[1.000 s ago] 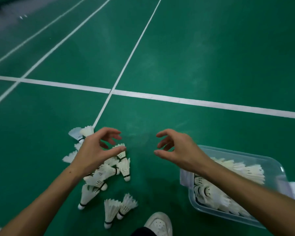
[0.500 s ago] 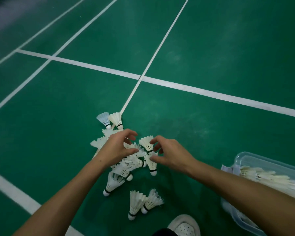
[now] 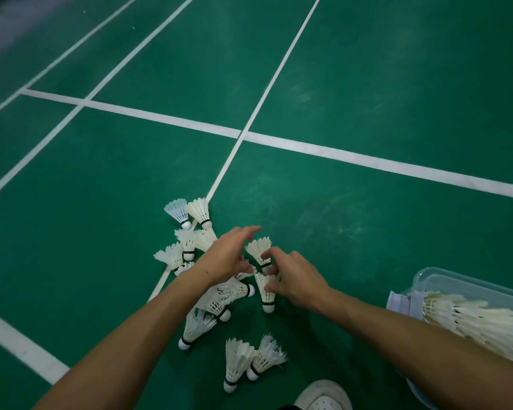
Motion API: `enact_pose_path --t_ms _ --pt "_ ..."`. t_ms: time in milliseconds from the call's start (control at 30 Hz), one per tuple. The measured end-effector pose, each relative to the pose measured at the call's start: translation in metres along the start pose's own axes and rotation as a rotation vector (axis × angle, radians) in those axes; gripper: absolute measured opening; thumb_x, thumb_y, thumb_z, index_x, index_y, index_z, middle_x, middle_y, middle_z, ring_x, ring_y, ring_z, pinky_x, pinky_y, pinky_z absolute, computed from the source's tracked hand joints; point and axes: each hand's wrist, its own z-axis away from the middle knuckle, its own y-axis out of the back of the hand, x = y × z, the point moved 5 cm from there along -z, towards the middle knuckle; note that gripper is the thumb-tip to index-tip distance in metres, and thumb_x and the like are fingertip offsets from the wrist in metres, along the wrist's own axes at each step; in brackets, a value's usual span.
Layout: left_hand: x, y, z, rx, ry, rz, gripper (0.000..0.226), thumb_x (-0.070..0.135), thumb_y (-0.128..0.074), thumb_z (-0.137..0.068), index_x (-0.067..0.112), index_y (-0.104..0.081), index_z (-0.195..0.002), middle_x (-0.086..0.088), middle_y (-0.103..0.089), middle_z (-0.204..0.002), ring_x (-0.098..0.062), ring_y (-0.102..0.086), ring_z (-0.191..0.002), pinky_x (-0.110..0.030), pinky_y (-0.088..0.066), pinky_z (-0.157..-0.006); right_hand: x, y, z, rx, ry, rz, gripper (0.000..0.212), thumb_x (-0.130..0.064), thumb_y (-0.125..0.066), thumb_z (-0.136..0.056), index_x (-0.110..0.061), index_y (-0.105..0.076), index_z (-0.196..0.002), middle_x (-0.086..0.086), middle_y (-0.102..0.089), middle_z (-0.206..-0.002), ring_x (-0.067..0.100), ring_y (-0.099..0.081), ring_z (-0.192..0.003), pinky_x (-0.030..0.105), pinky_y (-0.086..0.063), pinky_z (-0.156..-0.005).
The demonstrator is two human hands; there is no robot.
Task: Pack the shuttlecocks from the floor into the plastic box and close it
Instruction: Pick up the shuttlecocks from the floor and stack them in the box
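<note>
Vs 0.5 s ago both hands sit closer together: right hand [image 3: 296, 279] pinches a white feathered shuttlecock [image 3: 266, 291], left hand [image 3: 228, 255] fingers spread over the pile.

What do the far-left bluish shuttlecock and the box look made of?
Bluish shuttlecock: likely nylon or plastic, its skirt a fine translucent mesh, unlike the feathered ones nearby. Plastic box: clear, glossy plastic, since the floor shows through its wall.

Open green floor [image 3: 367, 232] lies beyond and right of the clustered shuttlecocks [image 3: 219, 294]. The plastic box [image 3: 444, 279] blocks the far right edge. A white shoe [image 3: 323, 395] sits near two stray shuttlecocks [image 3: 249, 359].
</note>
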Motion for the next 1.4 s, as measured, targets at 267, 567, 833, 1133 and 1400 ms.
enact_pose_path --t_ms 267,567,833,1133,1400 --pt "0.015 0.01 -0.004 0.055 0.004 0.149 0.056 0.017 -0.09 -0.079 0.02 -0.066 -0.13 0.006 -0.071 -0.09 -0.005 -0.069 -0.082 -0.021 -0.058 -0.077 0.009 0.031 0.016 0.042 0.024 -0.117 0.061 -0.026 -0.085 -0.086 -0.029 -0.053 -0.138 -0.012 -0.073 -0.106 0.011 -0.069 -0.099 0.043 -0.059 -0.089" --pt "0.106 0.054 0.023 0.31 -0.121 0.398 0.045 0.018 -0.092 -0.076 0.021 -0.07 -0.115 0.007 -0.08 -0.082 -0.003 -0.075 -0.075 -0.017 -0.061 -0.072 0.017 0.122 0.096 0.327 0.075 -0.264 0.057 -0.025 -0.088 -0.084 -0.033 -0.06 -0.133 -0.013 -0.072 -0.094 0.003 -0.071 -0.085 0.037 -0.062 -0.084" --pt "0.214 0.028 0.033 0.335 -0.316 0.417 0.039 0.022 -0.096 -0.073 0.02 -0.072 -0.103 0.009 -0.079 -0.075 -0.008 -0.075 -0.069 -0.022 -0.058 -0.064 0.064 0.18 0.223 0.52 -0.013 -0.363 0.059 -0.021 -0.089 -0.084 -0.037 -0.062 -0.134 -0.009 -0.075 -0.093 0.007 -0.074 -0.086 0.03 -0.063 -0.084" --pt "0.283 -0.01 0.048 0.31 -0.396 0.353 0.039 0.031 -0.095 -0.071 0.02 -0.072 -0.102 0.011 -0.077 -0.075 -0.003 -0.073 -0.072 -0.006 -0.044 -0.063 0.125 0.188 0.315 0.701 -0.154 -0.455 0.056 -0.02 -0.088 -0.085 -0.037 -0.063 -0.133 -0.014 -0.073 -0.093 0.013 -0.075 -0.078 0.041 -0.065 -0.079" --pt "0.302 -0.053 0.053 0.252 -0.391 0.36 0.039 0.033 -0.094 -0.071 0.024 -0.071 -0.101 0.009 -0.077 -0.075 -0.006 -0.073 -0.072 -0.011 -0.045 -0.062 0.175 0.173 0.372 0.755 -0.298 -0.34 0.048 -0.028 -0.084 -0.088 -0.042 -0.062 -0.128 -0.014 -0.069 -0.094 0.007 -0.076 -0.076 0.037 -0.063 -0.072"
